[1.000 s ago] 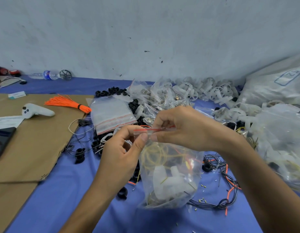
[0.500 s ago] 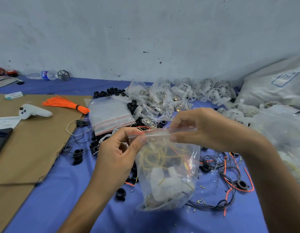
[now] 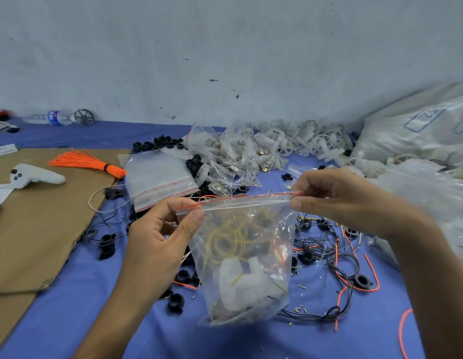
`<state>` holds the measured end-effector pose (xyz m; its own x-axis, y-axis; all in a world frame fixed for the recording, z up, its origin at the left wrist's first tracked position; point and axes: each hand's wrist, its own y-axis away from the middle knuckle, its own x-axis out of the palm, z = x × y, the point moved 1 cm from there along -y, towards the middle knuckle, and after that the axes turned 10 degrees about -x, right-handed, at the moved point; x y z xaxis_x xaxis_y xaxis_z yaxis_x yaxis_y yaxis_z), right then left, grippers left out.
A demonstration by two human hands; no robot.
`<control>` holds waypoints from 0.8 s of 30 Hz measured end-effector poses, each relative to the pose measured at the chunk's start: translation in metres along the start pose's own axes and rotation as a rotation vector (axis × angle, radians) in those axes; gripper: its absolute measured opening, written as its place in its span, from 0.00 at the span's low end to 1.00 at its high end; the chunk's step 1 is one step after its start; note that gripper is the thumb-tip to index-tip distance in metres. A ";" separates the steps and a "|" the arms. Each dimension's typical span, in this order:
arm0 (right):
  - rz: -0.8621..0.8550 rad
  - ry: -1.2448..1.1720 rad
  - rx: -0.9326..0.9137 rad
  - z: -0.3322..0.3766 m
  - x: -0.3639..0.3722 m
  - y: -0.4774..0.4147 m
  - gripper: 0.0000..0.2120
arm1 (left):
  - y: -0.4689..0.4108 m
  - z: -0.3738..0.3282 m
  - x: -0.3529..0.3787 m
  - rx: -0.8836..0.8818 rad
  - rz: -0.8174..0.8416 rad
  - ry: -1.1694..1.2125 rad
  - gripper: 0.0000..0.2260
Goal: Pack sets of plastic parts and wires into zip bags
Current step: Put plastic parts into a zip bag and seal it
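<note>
The left hand and right hand each pinch, thumb to forefinger, one end of a clear red-striped plastic zip bag, tautening the seal between them, likely for closing.

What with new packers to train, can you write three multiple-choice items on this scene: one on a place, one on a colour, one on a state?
1. Where does the orange bundle lie?
A. on the cardboard
B. in a drawer
C. on a chair

2. What colour is the stripe along the top of the bag?
A. green
B. red
C. black

3. How is the bag held?
A. lying flat, untouched
B. by one hand at its bottom
C. pinched at its top by both hands

Answers:
1 A: the bundle rests on the brown sheet.
2 B: a red line runs between the hands.
3 C: the left hand and the right hand each pinch one end of the top, and the bag hangs below.
</note>
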<state>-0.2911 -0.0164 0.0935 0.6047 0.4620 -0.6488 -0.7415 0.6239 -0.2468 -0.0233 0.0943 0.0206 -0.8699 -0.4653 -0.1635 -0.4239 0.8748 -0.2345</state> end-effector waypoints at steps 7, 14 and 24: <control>-0.028 0.187 -0.111 0.020 0.013 0.000 0.08 | 0.011 -0.059 0.022 0.409 -0.021 -0.577 0.12; -0.020 0.178 -0.159 0.035 0.022 0.005 0.05 | 0.007 -0.077 0.050 0.395 0.153 -0.610 0.05; -0.055 0.118 -0.158 0.035 0.028 0.007 0.03 | 0.007 -0.078 0.050 0.266 0.185 -0.526 0.04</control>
<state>-0.2694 0.0229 0.0984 0.6140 0.3474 -0.7088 -0.7505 0.5352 -0.3878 -0.0892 0.0872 0.0856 -0.6533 -0.3724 -0.6592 -0.1416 0.9154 -0.3768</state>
